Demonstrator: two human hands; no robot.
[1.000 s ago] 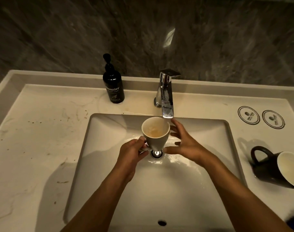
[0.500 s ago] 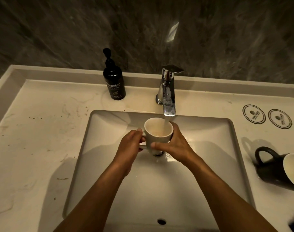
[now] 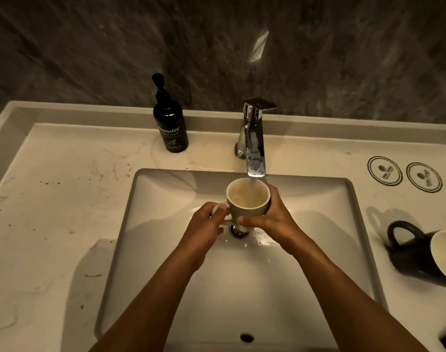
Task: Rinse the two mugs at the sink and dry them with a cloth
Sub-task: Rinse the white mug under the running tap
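Note:
A pale mug [image 3: 247,199] is held upright over the sink basin [image 3: 305,250], right under the chrome tap [image 3: 253,138]. Water runs from the spout into the mug. My left hand [image 3: 206,229] grips the mug's handle on its left side. My right hand [image 3: 270,217] wraps around the mug's right wall and base. A second mug, black outside and white inside [image 3: 425,255], lies on its side on the counter at the right, handle up, partly cut off by the frame edge. No cloth is in view.
A black hand wash pump bottle [image 3: 169,123] stands at the back left of the tap. Two round paper coasters [image 3: 384,171] lie on the right counter. The left counter [image 3: 51,212] shows brown specks and stains. A dark stone wall rises behind.
My right hand went from open beside the mug to gripping its side. The mug moved up under the spout, and water now pours into it.

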